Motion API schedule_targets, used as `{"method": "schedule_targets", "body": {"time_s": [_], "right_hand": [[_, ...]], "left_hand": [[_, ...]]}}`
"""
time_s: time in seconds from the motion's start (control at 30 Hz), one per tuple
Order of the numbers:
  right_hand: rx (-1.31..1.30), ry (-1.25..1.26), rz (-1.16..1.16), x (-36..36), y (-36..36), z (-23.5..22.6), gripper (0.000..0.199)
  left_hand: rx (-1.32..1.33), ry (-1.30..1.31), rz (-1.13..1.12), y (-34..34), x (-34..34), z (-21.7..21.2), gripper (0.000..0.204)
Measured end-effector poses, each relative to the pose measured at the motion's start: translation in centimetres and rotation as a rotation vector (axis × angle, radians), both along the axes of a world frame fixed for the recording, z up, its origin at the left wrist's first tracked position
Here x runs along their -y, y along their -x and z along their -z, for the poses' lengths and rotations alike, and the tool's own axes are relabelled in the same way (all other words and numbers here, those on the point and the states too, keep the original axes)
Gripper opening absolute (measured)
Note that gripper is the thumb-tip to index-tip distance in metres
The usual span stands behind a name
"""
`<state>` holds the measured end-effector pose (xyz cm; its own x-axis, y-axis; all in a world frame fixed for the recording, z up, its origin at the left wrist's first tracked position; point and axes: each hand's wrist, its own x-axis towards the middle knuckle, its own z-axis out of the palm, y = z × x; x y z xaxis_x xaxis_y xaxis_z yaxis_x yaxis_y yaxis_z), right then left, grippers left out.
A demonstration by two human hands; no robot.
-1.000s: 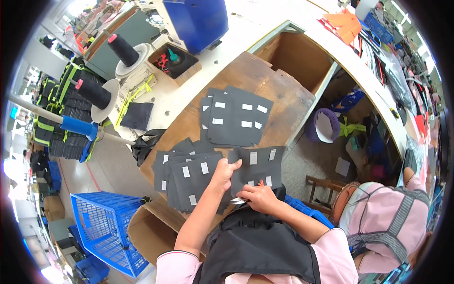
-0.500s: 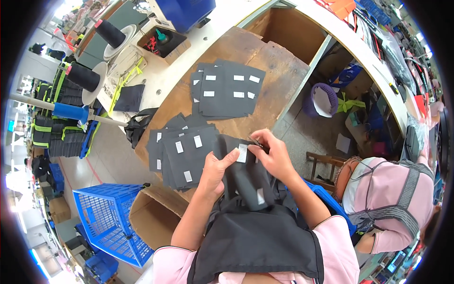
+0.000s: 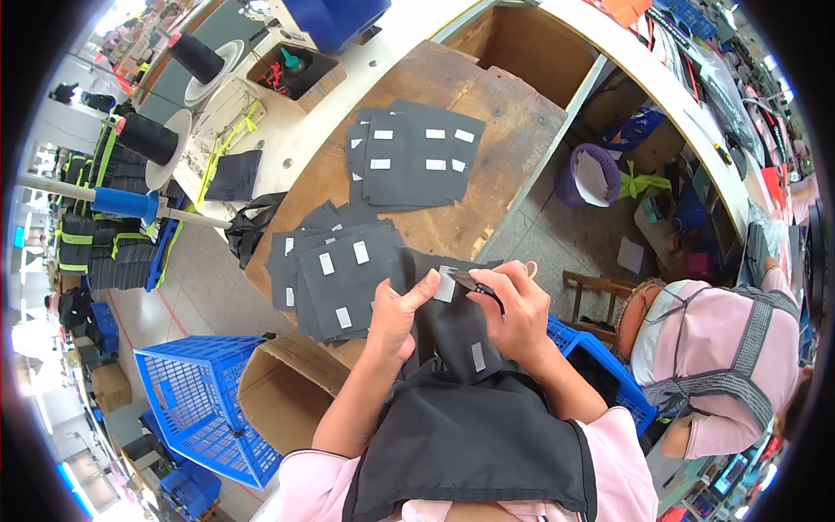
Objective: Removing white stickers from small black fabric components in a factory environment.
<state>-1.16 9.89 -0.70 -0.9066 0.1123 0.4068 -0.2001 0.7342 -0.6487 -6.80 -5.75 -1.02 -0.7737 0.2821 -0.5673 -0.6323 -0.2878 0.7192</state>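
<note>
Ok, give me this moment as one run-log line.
Left hand: pinches dark fabric panel | Right hand: holds thread snips, tips at white patch | Nearby: panel stacks on brown wooden board

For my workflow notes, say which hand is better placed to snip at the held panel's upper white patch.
Right hand, probably: it holds the snips, tips at the white patch, while the left hand grips the dark fabric panel.

It is bright, and white light (image 3: 36, 320) glares at the far left. It is darker under the long white table (image 3: 685, 122), whose edge bends like a bow. Black rings the round view.
</note>
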Motion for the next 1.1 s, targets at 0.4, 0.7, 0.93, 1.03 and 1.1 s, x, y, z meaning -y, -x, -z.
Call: {"method": "schedule_targets", "body": {"time_s": [0.4, 0.7, 0.93, 1.03, 1.1], "right_hand": [[0.001, 0.013, -0.003, 0.1, 0.3, -0.3, 0.028], [-0.019, 0.011, -0.036, -0.3, -0.2, -0.4, 0.026], [0.017, -0.001, -0.052, 0.0, 0.3, -0.3, 0.026], [0.036, 0.057, -0.059, 0.2, 0.2, 0.0, 0.028], [0.013, 0.084, -0.040, 0.2, 0.3, 0.0, 0.027]], "left_hand": [[-0.042, 0.029, -0.005, 0.1, 0.0, -0.2, 0.027], [-0.026, 0.004, -0.013, 0.2, 0.1, -0.5, 0.019], [-0.030, 0.041, -0.039, 0.2, 0.4, 0.0, 0.019], [-0.033, 0.019, 0.002, 0.3, 0.7, 0.1, 0.019], [-0.036, 0.041, 0.015, 0.2, 0.7, 0.1, 0.018]]}}
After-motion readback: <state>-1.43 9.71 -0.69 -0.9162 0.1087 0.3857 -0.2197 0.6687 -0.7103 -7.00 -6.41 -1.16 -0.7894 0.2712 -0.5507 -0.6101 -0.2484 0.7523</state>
